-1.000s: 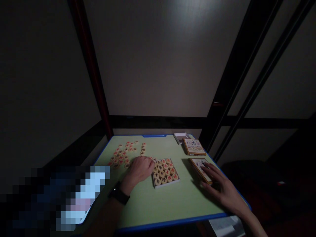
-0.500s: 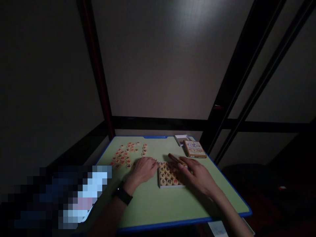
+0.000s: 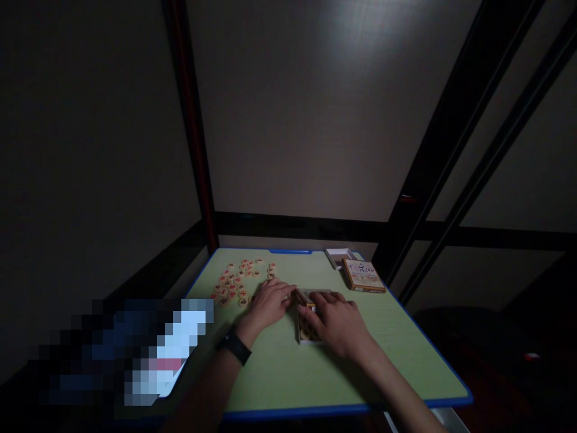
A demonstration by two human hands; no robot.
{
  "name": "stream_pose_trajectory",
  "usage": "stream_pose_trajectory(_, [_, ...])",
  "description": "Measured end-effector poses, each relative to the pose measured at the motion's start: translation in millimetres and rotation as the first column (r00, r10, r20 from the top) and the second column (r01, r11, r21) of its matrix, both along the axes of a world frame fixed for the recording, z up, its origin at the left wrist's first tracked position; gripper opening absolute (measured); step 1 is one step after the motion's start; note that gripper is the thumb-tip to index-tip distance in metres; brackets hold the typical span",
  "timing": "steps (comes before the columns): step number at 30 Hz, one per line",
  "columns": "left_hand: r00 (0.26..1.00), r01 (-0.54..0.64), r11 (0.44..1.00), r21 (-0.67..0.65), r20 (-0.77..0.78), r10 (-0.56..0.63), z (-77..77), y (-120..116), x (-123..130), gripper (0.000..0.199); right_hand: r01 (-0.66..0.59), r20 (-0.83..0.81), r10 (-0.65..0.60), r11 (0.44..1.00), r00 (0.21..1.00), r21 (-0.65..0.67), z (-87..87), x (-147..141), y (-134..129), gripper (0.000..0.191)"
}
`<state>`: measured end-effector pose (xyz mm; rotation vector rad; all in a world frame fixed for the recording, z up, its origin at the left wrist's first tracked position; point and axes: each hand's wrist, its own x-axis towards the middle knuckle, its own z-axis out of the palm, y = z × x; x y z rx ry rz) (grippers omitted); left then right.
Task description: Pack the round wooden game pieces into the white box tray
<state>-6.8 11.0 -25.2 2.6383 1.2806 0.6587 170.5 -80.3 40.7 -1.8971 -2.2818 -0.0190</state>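
A small white-sided box [image 3: 308, 343] of round wooden Chinese chess pieces stands on the green table, its near part showing. My right hand [image 3: 336, 322] grips the box lid [image 3: 305, 296], tilted over the tray, and covers much of it. My left hand [image 3: 269, 302], with a dark watch on the wrist, has its fingers closed at the far left corner of box and lid; the exact grip is partly hidden. Loose chess pieces [image 3: 232, 287] with red and dark characters lie to the left of my left hand.
A closed printed box [image 3: 364, 273] sits at the table's right edge, beside an open white tray [image 3: 339, 257]. The green table [image 3: 279, 379] has a blue rim. A pixelated bright screen [image 3: 178, 340] is at the lower left, and walls stand behind.
My right hand has moved left and lowered the lid over the pieces, hiding most of them. My left fingers have shifted onto the lid's corner. The view has turned slightly left.
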Motion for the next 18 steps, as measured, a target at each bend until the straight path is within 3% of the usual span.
stream_pose_trajectory(4, [0.998, -0.035, 0.999, 0.034, -0.049, 0.036, 0.6, 1.8, -2.0, 0.023, 0.017, 0.004, -0.017, 1.000, 1.000, 0.003, -2.0, -0.5, -2.7, 0.049])
stream_pose_trajectory(11, [0.990, -0.131, 0.988, 0.084, -0.041, 0.135, 6.4, -0.2, -7.2, 0.024, 0.005, 0.050, -0.007, 0.999, 0.999, 0.048, -18.1, -8.3, -16.9, 0.054])
stream_pose_trajectory(18, [0.999, -0.009, 0.999, 0.053, 0.051, 0.006, 11.8, -15.4, 12.2, 0.035, 0.009, 0.060, -0.015, 0.996, 0.998, 0.088, -44.7, -8.0, -29.6, 0.050])
